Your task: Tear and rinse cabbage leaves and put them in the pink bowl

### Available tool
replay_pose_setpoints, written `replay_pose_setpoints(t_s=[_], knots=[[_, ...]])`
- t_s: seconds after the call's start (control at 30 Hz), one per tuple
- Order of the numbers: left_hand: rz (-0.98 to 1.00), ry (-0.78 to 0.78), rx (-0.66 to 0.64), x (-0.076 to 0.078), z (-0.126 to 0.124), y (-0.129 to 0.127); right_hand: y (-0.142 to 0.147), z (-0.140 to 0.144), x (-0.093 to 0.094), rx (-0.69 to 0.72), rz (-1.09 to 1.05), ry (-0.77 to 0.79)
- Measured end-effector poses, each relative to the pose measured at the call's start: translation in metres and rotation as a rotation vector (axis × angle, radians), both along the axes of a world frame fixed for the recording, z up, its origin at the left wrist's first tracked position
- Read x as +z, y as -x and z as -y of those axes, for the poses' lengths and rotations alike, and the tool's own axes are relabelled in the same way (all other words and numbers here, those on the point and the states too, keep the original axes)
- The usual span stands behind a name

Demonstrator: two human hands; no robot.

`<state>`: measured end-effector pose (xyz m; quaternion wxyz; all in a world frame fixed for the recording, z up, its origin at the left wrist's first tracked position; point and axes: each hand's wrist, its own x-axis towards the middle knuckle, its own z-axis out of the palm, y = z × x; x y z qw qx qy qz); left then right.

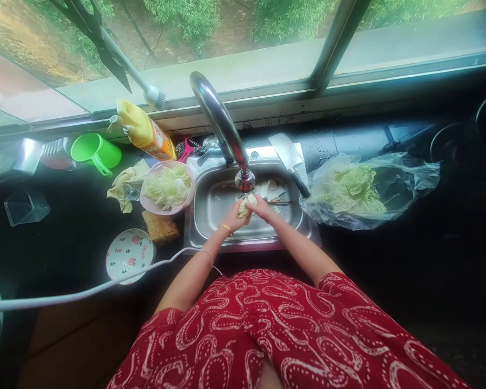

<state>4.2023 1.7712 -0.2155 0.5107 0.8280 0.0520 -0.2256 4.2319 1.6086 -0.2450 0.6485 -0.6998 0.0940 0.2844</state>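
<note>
Under the faucet (222, 119), both my hands are closed round a pale piece of cabbage (248, 206) above the steel sink (206, 219). My left hand (234, 217) grips it from the left, and my right hand (262, 207) from the right. Pale scraps (273, 190) and a thin brown stick-like thing (281, 202) lie in the sink behind my right hand. To the left of the sink, a pink bowl (191, 197) holds shredded cabbage (168, 186). Leafy cabbage (358, 189) rests in a clear plastic bag (413, 178) on the right.
A cleaver (285, 151) lies across the sink's back right corner. Left are a yellow bottle (146, 129), green mug (97, 151), brown sponge (161, 227) and patterned round plate (129, 256). A white cable (105, 286) crosses near my left forearm. Scissors (101, 43) hang by the window.
</note>
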Motion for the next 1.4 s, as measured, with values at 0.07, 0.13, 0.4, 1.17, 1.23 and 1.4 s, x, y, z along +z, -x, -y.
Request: replay_pose_setpoints(t_s=[0.07, 0.13, 0.4, 1.17, 1.23, 1.4], knots=[[0.082, -0.111, -0.108, -0.006, -0.012, 0.003, 0.001, 0.003, -0.002, -0.022, -0.003, -0.030], [0.065, -0.162, -0.142, -0.011, -0.027, 0.006, 0.001, 0.008, -0.004, -0.026, -0.021, -0.081], [-0.106, 0.093, 0.063, -0.019, -0.039, 0.001, 0.006, 0.008, -0.008, 0.062, -0.121, -0.141], [-0.732, 0.837, 0.134, 0.010, -0.039, 0.003, -0.010, -0.004, 0.018, 0.145, -0.081, -0.113], [-0.756, 0.803, 0.053, 0.003, -0.024, 0.001, -0.014, -0.007, 0.025, 0.118, -0.031, -0.011], [-0.381, 0.283, -0.040, -0.005, -0.003, -0.027, -0.021, 0.003, 0.036, 0.267, 0.273, 0.482]])
